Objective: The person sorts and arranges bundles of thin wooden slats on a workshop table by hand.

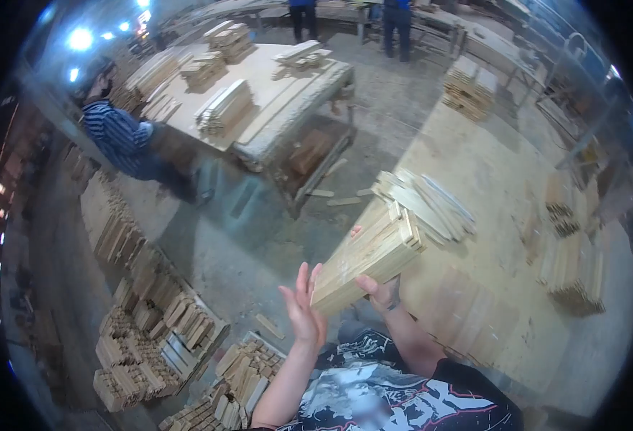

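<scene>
A thick bundle of light wooden slats [363, 262] is held up in front of my body, tilted with its far end to the upper right. My right hand [380, 291] grips it from the near side, thumb along the lower edge. At the bundle's left end is my left hand [306, 305], fingers spread and palm turned toward the slat ends. Some fingertips show over the far side of the bundle. Just beyond it, a fanned pile of loose slats [428, 208] lies on the plywood table [503, 187].
Stacked slats [469, 86] stand at the table's far end, with more bundles [571, 269] on the right. Wood stacks [144, 352] cover the floor at lower left. A person in a striped shirt [119, 140] stands beside another worktable [273, 72]. Two people's legs [397, 32] show behind.
</scene>
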